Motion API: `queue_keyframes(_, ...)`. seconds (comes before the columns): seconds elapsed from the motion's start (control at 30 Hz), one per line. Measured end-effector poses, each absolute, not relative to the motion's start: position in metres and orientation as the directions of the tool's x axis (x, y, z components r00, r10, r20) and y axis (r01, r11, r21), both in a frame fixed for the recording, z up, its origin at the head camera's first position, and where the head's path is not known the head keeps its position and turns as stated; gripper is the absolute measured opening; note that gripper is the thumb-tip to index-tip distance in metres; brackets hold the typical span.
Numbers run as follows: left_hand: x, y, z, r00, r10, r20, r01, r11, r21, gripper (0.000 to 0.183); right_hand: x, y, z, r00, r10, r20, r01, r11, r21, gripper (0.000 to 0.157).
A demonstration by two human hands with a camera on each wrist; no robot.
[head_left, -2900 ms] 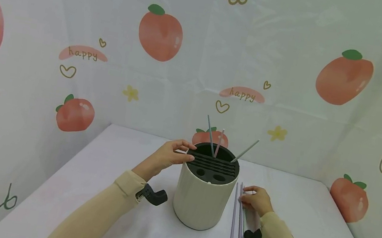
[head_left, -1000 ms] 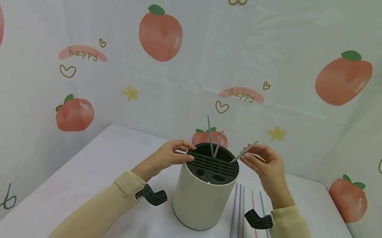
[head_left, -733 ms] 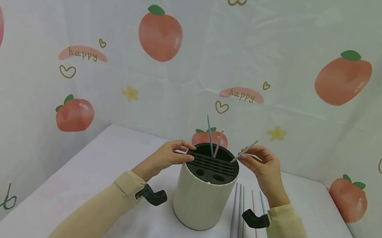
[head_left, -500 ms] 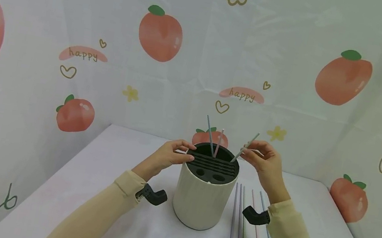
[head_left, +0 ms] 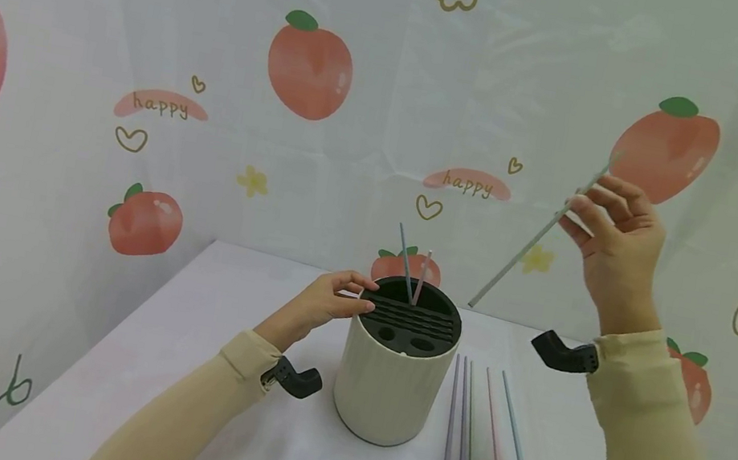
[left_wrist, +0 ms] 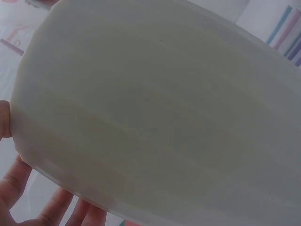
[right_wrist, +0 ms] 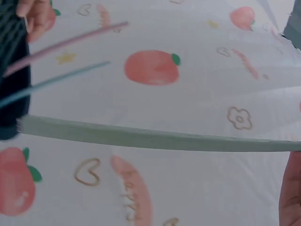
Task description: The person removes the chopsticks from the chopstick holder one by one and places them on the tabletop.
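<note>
Currently the right hand is raised at the right, thumb and fingers pinching the pale stick towards its upper end. That stick slants through the air, upper end to the right, lower end to the left, just beyond the right side of the pot and apart from it in the head view. Left hand rests at the pot's left rim, its fingers spread and laid against the edge rather than clenched, thumb nearer than the other fingertips. The pot stands upright on the table, cream outside, with a black insert that has two round holes on the near side, slots across the middle and a wide compartment on the far side. In that far compartment stand a blue stick, leaning left, and a pink stick, leaning slightly right. To the pot's right five sticks lie on the table, running near to far: from left to right, a purple stick, another purple stick, a green stick, a loose pink stick and a loose blue stick. Behind hangs a pale backdrop printed with peaches, hearts and "happy".
</note>
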State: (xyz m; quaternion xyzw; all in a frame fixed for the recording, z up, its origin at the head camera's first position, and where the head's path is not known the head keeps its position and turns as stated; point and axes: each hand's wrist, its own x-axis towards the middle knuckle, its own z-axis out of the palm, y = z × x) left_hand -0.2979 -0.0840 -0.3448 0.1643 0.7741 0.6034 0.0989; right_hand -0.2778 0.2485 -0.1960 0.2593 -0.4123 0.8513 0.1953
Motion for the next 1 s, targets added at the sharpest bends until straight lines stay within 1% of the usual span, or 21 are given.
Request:
queue_keyframes(0.1, -0.297, -0.084, -0.345, -0.926, 0.374, 0.046, 0.136, 0.216, 0.967, 0.037, -0.273, 0.265, -0.190, -0.823, 0.144, 0.550, -0.518, -0.587, -0.622, 0.031)
queue_keyframes(0.17, -0.297, -0.084, -0.344, -0.927, 0.373, 0.046, 0.135, 0.216, 0.967, 0.037, -0.272, 0.276, -0.196, -0.850, 0.147, 0.506, -0.492, -0.567, -0.661, 0.034)
queue_keyframes(0.23, -0.297, -0.084, -0.345, -0.927, 0.373, 0.048, 0.138, 0.218, 0.966, 0.037, -0.272, 0.287, -0.210, -0.877, 0.134, 0.462, -0.457, -0.530, -0.714, 0.036)
queue_keyframes(0.33, -0.298, -0.083, -0.345, -0.927, 0.371, 0.053, 0.145, 0.225, 0.963, 0.036, -0.275, 0.302, -0.241, -0.913, 0.087, 0.398, -0.392, -0.458, -0.798, 0.036)
queue_keyframes(0.5, -0.298, -0.083, -0.346, -0.927, 0.370, 0.057, 0.150, 0.228, 0.962, 0.036, -0.282, 0.320, -0.307, -0.966, 0.011, 0.260, -0.250, -0.320, -0.914, 0.034)
queue_keyframes(0.63, -0.298, -0.083, -0.346, -0.928, 0.369, 0.056, 0.149, 0.229, 0.962, 0.037, -0.284, 0.325, -0.359, -0.992, -0.019, 0.126, -0.122, -0.159, -0.980, 0.030)
queue_keyframes(0.73, -0.298, -0.083, -0.346, -0.930, 0.365, 0.055, 0.147, 0.231, 0.962, 0.037, -0.283, 0.324, -0.392, -0.999, -0.043, 0.031, -0.031, -0.009, -0.999, 0.027)
queue_keyframes(0.8, -0.298, -0.083, -0.346, -0.929, 0.366, 0.054, 0.147, 0.230, 0.962, 0.037, -0.283, 0.321, -0.408, -0.998, -0.052, -0.023, 0.019, 0.083, -0.996, 0.032)
queue_keyframes(0.87, -0.298, -0.083, -0.346, -0.928, 0.368, 0.053, 0.147, 0.231, 0.962, 0.037, -0.283, 0.317, -0.419, -0.997, -0.052, -0.062, 0.054, 0.148, -0.988, 0.044)
queue_keyframes(0.93, -0.298, -0.084, -0.346, -0.928, 0.370, 0.053, 0.148, 0.232, 0.962, 0.037, -0.284, 0.312, -0.428, -0.995, -0.054, -0.083, 0.072, 0.180, -0.981, 0.055)
queue_keyframes(1.0, -0.297, -0.084, -0.345, -0.927, 0.370, 0.057, 0.152, 0.234, 0.960, 0.037, -0.285, 0.307, -0.435, -0.994, -0.048, -0.099, 0.088, 0.198, -0.976, 0.057)
